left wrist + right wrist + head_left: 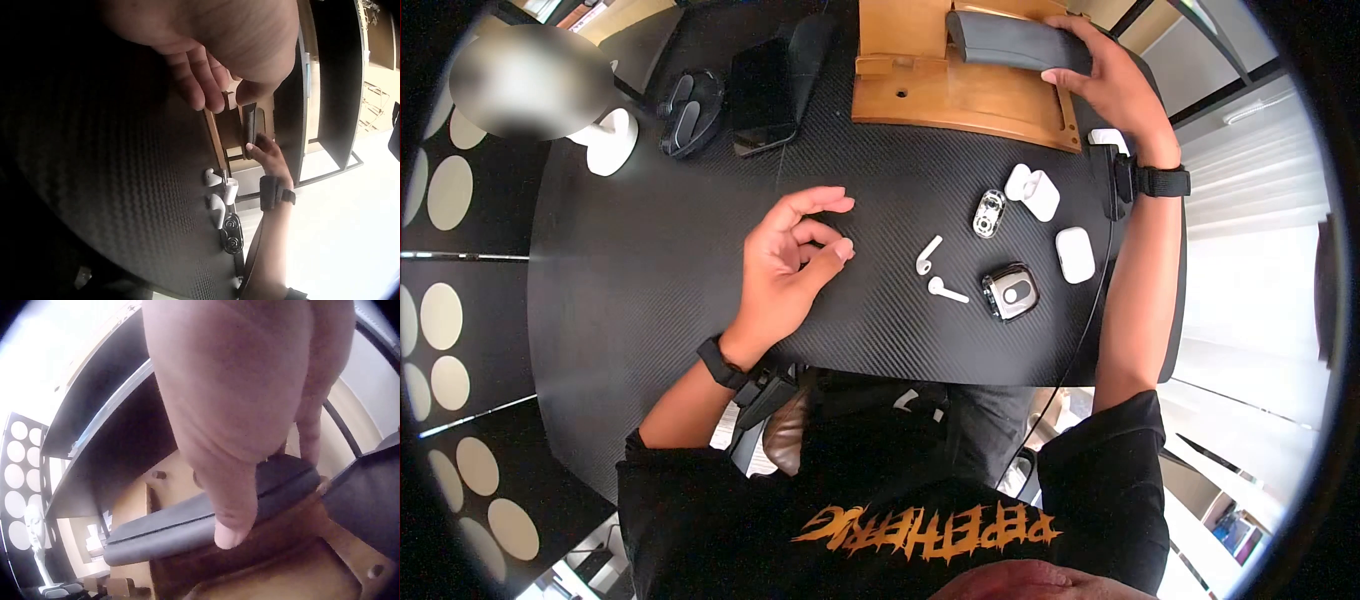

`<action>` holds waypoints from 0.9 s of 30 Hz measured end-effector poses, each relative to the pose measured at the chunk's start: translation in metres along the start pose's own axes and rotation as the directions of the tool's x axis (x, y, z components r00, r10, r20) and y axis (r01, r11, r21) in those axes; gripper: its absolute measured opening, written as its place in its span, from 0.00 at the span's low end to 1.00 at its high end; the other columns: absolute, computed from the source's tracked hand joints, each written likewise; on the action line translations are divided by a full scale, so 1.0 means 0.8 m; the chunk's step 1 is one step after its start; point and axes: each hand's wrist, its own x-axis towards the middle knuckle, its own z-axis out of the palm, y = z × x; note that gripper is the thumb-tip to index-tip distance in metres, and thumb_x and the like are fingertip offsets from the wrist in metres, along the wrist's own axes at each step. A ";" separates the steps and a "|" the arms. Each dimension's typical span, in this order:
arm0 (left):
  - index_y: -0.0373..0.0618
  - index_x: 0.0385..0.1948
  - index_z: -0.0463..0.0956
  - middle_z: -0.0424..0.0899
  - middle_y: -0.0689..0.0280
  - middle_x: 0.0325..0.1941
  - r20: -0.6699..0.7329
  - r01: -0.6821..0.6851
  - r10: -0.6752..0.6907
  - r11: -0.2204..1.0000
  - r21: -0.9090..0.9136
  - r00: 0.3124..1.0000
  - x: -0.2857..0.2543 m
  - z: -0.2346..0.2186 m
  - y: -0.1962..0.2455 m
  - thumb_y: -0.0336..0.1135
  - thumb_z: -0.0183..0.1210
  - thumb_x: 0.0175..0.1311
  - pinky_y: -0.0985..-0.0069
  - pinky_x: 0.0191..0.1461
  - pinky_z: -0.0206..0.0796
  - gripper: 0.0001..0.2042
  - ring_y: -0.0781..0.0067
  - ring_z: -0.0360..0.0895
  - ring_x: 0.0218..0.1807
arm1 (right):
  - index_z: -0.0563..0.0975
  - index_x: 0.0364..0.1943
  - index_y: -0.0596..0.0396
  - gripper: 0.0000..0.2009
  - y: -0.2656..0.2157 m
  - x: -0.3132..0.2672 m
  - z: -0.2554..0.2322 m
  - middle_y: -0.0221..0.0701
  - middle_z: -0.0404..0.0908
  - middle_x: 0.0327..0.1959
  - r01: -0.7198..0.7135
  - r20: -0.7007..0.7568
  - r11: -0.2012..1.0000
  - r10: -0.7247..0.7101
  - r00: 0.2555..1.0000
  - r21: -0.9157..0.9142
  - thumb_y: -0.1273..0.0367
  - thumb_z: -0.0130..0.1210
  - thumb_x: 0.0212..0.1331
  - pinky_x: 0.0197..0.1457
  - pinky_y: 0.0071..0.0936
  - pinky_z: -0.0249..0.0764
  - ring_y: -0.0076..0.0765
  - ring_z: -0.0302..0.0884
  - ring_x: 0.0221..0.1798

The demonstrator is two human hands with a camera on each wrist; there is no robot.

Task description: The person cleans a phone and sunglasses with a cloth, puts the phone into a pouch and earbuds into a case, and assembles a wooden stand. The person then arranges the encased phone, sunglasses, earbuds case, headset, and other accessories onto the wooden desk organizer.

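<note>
My right hand grips one end of a long dark grey case, shaped like a glasses case. The case lies across a wooden desk stand at the back of the table. In the right wrist view the thumb presses the front of the case, and the other fingers are mostly hidden behind it. My left hand is over the middle of the table, fingers loosely bent, holding nothing. To its right lie two white earbuds.
Around the earbuds are an opened white earbud case, a small transparent-topped case, a closed white case and a black-and-silver square case. Farther back stand a black phone-like slab, a black oval pouch and a white stand.
</note>
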 end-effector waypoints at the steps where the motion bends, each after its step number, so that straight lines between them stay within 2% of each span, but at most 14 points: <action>1: 0.37 0.70 0.71 0.80 0.55 0.68 0.001 -0.003 0.003 1.000 0.000 1.000 0.000 0.000 0.000 0.19 0.62 0.70 0.79 0.46 0.79 0.26 0.78 0.84 0.45 | 0.76 0.70 0.50 0.32 -0.011 0.000 -0.007 0.27 0.85 0.51 -0.084 0.050 0.994 0.088 0.995 -0.074 0.65 0.74 0.61 0.45 0.25 0.72 0.24 0.68 0.37; 2: 0.37 0.69 0.71 0.80 0.56 0.67 0.000 -0.001 0.001 1.000 0.002 1.000 0.000 0.000 0.001 0.19 0.61 0.70 0.79 0.46 0.79 0.25 0.78 0.84 0.45 | 0.77 0.70 0.51 0.31 -0.018 0.000 -0.012 0.26 0.85 0.49 -0.164 0.092 0.975 0.179 0.980 -0.153 0.64 0.74 0.61 0.44 0.24 0.72 0.22 0.68 0.36; 6: 0.37 0.69 0.72 0.81 0.56 0.66 0.003 0.006 -0.006 1.000 0.012 1.000 0.000 -0.001 0.000 0.20 0.61 0.70 0.79 0.46 0.79 0.25 0.78 0.84 0.44 | 0.77 0.69 0.51 0.32 -0.001 -0.001 -0.003 0.27 0.85 0.47 -0.150 0.030 0.979 0.155 0.987 -0.139 0.60 0.74 0.61 0.42 0.25 0.73 0.22 0.69 0.33; 8: 0.37 0.68 0.72 0.81 0.56 0.66 0.003 0.006 -0.006 1.000 0.009 1.000 0.000 0.000 -0.001 0.20 0.61 0.70 0.79 0.46 0.79 0.24 0.78 0.84 0.44 | 0.77 0.69 0.50 0.34 -0.003 0.003 0.005 0.29 0.86 0.47 -0.200 -0.036 0.963 0.196 0.980 -0.181 0.55 0.74 0.60 0.42 0.28 0.75 0.26 0.73 0.32; 12: 0.37 0.67 0.73 0.81 0.57 0.66 -0.003 0.027 -0.027 1.000 -0.016 1.000 -0.001 0.000 0.000 0.20 0.61 0.71 0.79 0.46 0.79 0.23 0.78 0.84 0.44 | 0.77 0.69 0.50 0.35 -0.006 0.008 0.017 0.35 0.87 0.51 -0.220 -0.093 0.941 0.202 0.975 -0.256 0.52 0.74 0.59 0.43 0.31 0.77 0.32 0.75 0.32; 14: 0.37 0.67 0.73 0.82 0.57 0.65 -0.014 0.023 -0.023 1.000 -0.017 1.000 -0.001 -0.001 -0.002 0.20 0.61 0.71 0.79 0.46 0.79 0.22 0.78 0.84 0.43 | 0.77 0.70 0.50 0.34 0.002 0.007 0.020 0.39 0.85 0.59 -0.148 -0.134 0.958 0.118 0.984 -0.245 0.54 0.73 0.61 0.46 0.32 0.78 0.34 0.77 0.35; 15: 0.36 0.67 0.73 0.82 0.56 0.64 -0.023 0.019 -0.019 1.000 -0.019 1.000 -0.001 -0.002 -0.004 0.21 0.61 0.71 0.79 0.45 0.79 0.22 0.78 0.84 0.43 | 0.77 0.70 0.50 0.34 0.021 0.007 0.026 0.39 0.85 0.59 -0.146 -0.136 0.958 0.116 0.984 -0.245 0.54 0.73 0.61 0.46 0.32 0.78 0.34 0.77 0.35; 17: 0.36 0.66 0.74 0.83 0.56 0.63 -0.033 0.018 -0.019 0.999 -0.029 0.999 -0.002 -0.003 -0.008 0.21 0.60 0.72 0.78 0.45 0.80 0.21 0.77 0.84 0.42 | 0.76 0.71 0.50 0.32 0.064 0.011 0.039 0.39 0.81 0.66 0.095 -0.227 0.915 -0.196 0.954 -0.393 0.56 0.71 0.64 0.48 0.32 0.78 0.35 0.77 0.38; 21: 0.36 0.66 0.74 0.84 0.57 0.60 -0.049 0.022 -0.023 0.999 -0.026 0.999 -0.002 -0.002 -0.009 0.21 0.60 0.73 0.77 0.45 0.80 0.20 0.77 0.84 0.41 | 0.76 0.72 0.48 0.30 0.043 0.005 0.028 0.37 0.78 0.71 0.034 -0.219 0.943 -0.111 0.969 -0.330 0.59 0.69 0.66 0.52 0.32 0.78 0.38 0.79 0.42; 23: 0.36 0.66 0.74 0.84 0.57 0.60 -0.046 0.021 -0.022 1.000 -0.023 0.999 -0.001 -0.002 -0.007 0.22 0.60 0.73 0.77 0.45 0.80 0.20 0.77 0.85 0.42 | 0.76 0.72 0.47 0.30 0.030 0.005 0.019 0.36 0.80 0.71 -0.073 -0.140 0.946 0.030 0.990 -0.317 0.61 0.70 0.65 0.54 0.33 0.79 0.39 0.81 0.44; 25: 0.36 0.65 0.74 0.85 0.57 0.60 -0.042 0.021 -0.022 1.000 -0.021 0.999 -0.001 -0.002 -0.008 0.22 0.60 0.74 0.78 0.44 0.80 0.20 0.77 0.85 0.42 | 0.76 0.71 0.47 0.30 0.035 0.004 0.018 0.36 0.81 0.69 -0.069 -0.145 0.948 0.024 0.989 -0.312 0.62 0.70 0.65 0.54 0.33 0.79 0.39 0.81 0.43; 27: 0.36 0.64 0.76 0.85 0.59 0.58 -0.059 0.035 -0.041 0.995 -0.099 0.997 0.000 -0.004 -0.008 0.18 0.61 0.71 0.79 0.47 0.79 0.20 0.78 0.85 0.44 | 0.76 0.71 0.47 0.30 0.042 0.004 0.018 0.36 0.83 0.67 -0.063 -0.155 0.950 0.016 0.988 -0.306 0.62 0.70 0.65 0.54 0.33 0.79 0.38 0.82 0.42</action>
